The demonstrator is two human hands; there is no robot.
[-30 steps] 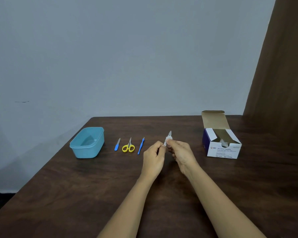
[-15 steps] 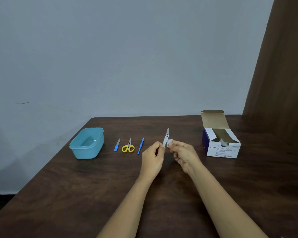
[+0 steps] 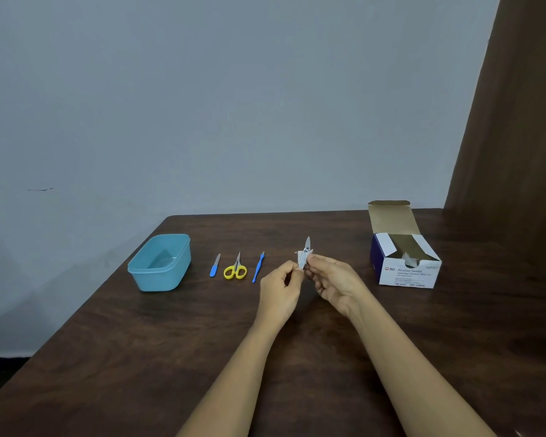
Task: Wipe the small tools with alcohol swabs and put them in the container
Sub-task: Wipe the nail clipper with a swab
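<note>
My left hand [image 3: 281, 288] pinches the lower end of a small silver nail clipper [image 3: 305, 252], which points up above the table. Against the clipper's middle, my right hand [image 3: 333, 280] pinches a white alcohol swab [image 3: 309, 255]. To the left lie three tools in a row: a blue-handled nail file [image 3: 215, 265], yellow-handled scissors [image 3: 235, 269] and a thin blue tool [image 3: 258, 267]. A light blue container [image 3: 161, 261] with nothing in it stands at the far left of the row.
An opened white and blue box of alcohol swabs [image 3: 405, 263] stands at the right, its flap raised. The dark wooden table [image 3: 139, 357] ends at a grey wall behind and drops off at the left. A brown panel [image 3: 517, 137] rises at the right.
The swab in my right hand slid down the clipper and back up to its middle. Both hands shifted slightly; my left hand kept its hold.
</note>
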